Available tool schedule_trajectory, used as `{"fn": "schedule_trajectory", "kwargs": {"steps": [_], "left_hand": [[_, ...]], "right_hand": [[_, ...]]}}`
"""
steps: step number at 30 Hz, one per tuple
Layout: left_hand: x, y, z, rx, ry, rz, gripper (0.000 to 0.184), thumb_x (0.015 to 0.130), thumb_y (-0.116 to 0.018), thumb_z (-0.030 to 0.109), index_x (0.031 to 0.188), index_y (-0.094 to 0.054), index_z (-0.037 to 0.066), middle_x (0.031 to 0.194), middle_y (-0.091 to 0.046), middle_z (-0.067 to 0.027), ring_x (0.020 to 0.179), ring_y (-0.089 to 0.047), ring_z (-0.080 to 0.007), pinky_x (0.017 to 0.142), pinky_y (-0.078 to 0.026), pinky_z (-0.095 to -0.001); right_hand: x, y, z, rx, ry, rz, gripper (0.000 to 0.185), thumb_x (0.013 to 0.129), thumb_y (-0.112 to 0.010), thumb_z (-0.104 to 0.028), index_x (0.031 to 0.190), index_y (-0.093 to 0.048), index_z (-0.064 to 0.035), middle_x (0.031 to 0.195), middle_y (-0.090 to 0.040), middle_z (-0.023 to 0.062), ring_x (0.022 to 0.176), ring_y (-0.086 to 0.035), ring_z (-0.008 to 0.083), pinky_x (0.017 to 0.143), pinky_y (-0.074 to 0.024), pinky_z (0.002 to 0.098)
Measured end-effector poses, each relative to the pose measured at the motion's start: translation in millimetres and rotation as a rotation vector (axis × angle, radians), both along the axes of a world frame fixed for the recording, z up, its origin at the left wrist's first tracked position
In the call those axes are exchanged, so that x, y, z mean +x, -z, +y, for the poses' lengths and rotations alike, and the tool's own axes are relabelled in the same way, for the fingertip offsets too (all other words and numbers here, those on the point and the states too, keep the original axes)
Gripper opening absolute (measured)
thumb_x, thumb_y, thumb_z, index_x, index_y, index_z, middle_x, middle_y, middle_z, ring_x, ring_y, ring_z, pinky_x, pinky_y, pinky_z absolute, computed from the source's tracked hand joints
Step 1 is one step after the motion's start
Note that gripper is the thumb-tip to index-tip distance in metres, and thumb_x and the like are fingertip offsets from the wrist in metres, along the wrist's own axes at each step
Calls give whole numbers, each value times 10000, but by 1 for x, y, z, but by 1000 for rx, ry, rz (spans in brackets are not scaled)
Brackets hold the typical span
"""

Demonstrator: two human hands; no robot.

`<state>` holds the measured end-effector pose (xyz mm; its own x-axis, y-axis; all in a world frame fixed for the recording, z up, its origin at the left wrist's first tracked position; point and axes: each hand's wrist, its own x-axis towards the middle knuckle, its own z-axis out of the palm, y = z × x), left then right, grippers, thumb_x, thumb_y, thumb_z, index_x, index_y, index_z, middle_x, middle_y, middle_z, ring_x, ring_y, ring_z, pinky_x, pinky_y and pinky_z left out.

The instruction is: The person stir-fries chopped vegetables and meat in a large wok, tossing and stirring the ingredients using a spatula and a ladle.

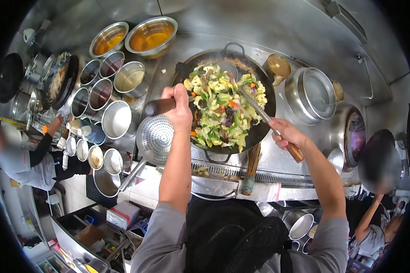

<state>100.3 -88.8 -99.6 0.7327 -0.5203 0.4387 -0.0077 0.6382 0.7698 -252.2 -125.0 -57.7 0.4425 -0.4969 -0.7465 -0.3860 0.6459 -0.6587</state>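
Both our hands are at the wok (269,93), which sits on the steel worktop (278,164), heaped with mixed vegetables (223,107). Left hand (180,109): fingers curled tight around a dark handle (158,107); its blunt end points left, long axis nearly level across our view. What it joins, we cannot tell. Right hand (288,133): fingers closed around a long-handled utensil (256,105), its axis diagonal, wooden butt toward lower right, metal shaft running up and leftward over the vegetables. Beside our left forearm, a perforated strainer (155,139), handle pointing lower left.
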Motion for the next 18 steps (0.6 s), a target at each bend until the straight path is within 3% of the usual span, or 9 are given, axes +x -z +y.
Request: {"fn": "schedule_trajectory", "kwargs": {"steps": [5, 11, 13, 14, 15, 17, 18], "left_hand": [[-3, -46, 15, -78, 100, -2, 337, 1027, -604, 54, 767, -393, 101, 596, -380, 32, 503, -305, -64, 473, -230, -272], [-14, -89, 44, -270, 373, -244, 359, 1032, -634, 144, 767, -395, 103, 571, -389, 15, 510, -323, -99, 515, -241, -300], [-19, -93, 52, -266, 424, -218, 357, 1021, -648, 149, 766, -402, 104, 572, -394, 16, 513, -327, -104, 527, -243, -309], [-20, -93, 55, -266, 454, -215, 362, 1008, -664, 123, 753, -409, 91, 599, -430, 3, 537, -367, -112, 532, -298, -311], [-23, -94, 57, -267, 485, -210, 367, 995, -679, 98, 740, -415, 77, 626, -466, -9, 562, -407, -121, 536, -352, -313], [-28, -93, 61, -235, 495, -234, 368, 996, -676, 99, 733, -421, 71, 626, -470, -13, 558, -410, -120, 540, -362, -312], [-29, -91, 61, -230, 515, -257, 362, 997, -674, 95, 733, -429, 67, 627, -473, -14, 557, -413, -118, 539, -368, -314]], "right_hand": [[-17, -19, 43, -81, 26, -32, 574, 1115, -526, -396, 1576, -370, -92, 583, -430, -29, 393, -400, 74, 359, -382, 272], [-47, -64, 91, -258, -38, 102, 602, 1108, -537, -332, 1642, -346, -130, 608, -423, -44, 422, -397, 58, 377, -366, 266], [-57, -73, 105, -409, -93, 303, 583, 1095, -563, -310, 1621, -395, -123, 633, -446, -31, 484, -432, 60, 442, -401, 296], [-69, -68, 108, -586, -209, 406, 567, 1071, -600, -307, 1588, -452, -129, 691, -630, 74, 569, -625, 204, 583, -511, 390], [-77, -67, 113, -579, -203, 407, 567, 1071, -600, -307, 1588, -452, -129, 691, -630, 74, 569, -625, 204, 583, -511, 390], [-88, -67, 125, -1019, -336, 571, 549, 1056, -615, -316, 1564, -487, -153, 875, -743, 211, 778, -730, 405, 751, -548, 489], [-87, -79, 130, -981, -356, 665, 546, 1045, -628, -321, 1559, -499, -191, 981, -736, 263, 904, -692, 509, 825, -531, 545]]}}
